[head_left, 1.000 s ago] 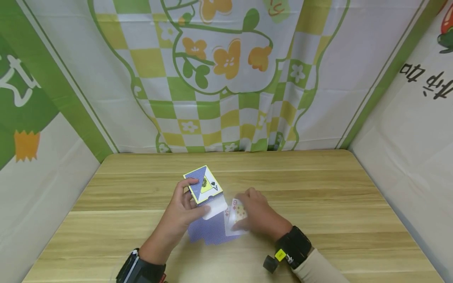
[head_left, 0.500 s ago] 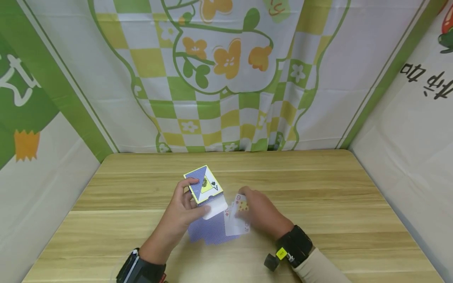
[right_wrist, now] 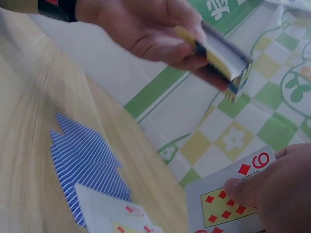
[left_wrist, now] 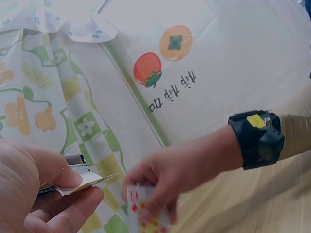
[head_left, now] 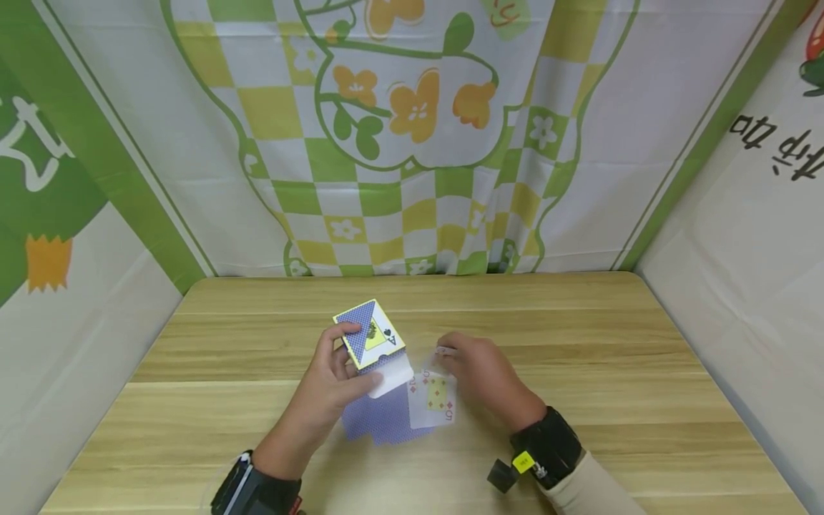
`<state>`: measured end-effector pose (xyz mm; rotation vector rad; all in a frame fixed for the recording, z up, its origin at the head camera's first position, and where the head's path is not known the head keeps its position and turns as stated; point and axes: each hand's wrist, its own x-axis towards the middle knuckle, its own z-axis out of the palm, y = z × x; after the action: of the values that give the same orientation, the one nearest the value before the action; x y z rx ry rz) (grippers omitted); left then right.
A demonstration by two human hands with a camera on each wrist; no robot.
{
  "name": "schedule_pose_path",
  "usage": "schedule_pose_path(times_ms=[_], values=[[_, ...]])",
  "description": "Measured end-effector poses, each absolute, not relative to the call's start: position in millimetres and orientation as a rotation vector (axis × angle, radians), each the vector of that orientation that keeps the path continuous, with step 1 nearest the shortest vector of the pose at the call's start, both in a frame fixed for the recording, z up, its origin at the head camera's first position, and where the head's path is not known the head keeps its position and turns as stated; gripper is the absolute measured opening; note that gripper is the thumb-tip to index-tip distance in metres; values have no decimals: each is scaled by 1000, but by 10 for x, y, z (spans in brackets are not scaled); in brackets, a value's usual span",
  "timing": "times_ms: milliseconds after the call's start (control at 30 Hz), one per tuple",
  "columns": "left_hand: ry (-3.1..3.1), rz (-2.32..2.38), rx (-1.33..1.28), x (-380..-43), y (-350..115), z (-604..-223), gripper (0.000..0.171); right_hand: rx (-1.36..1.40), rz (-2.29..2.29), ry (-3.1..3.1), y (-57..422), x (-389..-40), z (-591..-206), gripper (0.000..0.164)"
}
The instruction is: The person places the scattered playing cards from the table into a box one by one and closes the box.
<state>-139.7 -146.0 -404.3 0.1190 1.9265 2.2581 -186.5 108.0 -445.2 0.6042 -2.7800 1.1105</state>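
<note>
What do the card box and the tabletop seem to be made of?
Card box: probably thin cardboard, smooth and printed; its white flap angles out like stiff paper. Tabletop: wood or wood-look laminate, smooth-looking; brown grain streaks show, but which, I can't tell.

A beige sleeve (head_left: pixel 595 490) meets the black right wristband (head_left: pixel 555 442) (yellow label (head_left: pixel 524 461) included); the left wristband (head_left: pixel 273 495) is black.

Held diamond card (right_wrist: pixel 214 206) partly hidden behind right-hand fingers (right_wrist: pixel 248 191)

Head view: above left hand (head_left: pixel 330 386) and right hand (head_left: pixel 487 375), facing forward-down. Wrist views: closer, facing across, sharing both hands, curtain (head_left: pixel 412 207) beyond.
</note>
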Motion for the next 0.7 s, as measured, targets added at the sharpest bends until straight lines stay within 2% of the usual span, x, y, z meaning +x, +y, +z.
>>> schedule_pose_path(times_ms=[133,400,700], values=[[1930,2256,111,-1405,-1463,-4042,77,645,1065,-2679,1078,-1824,-4313,15],[1949,2265,81,-1409,-1471,-4035,76,902,882,-2371,1071,-1685,-4062,35],[1994,2259,43,-1452,-1507,-4055,77,1124,765,-2059,977,-1484,-3887,37]])
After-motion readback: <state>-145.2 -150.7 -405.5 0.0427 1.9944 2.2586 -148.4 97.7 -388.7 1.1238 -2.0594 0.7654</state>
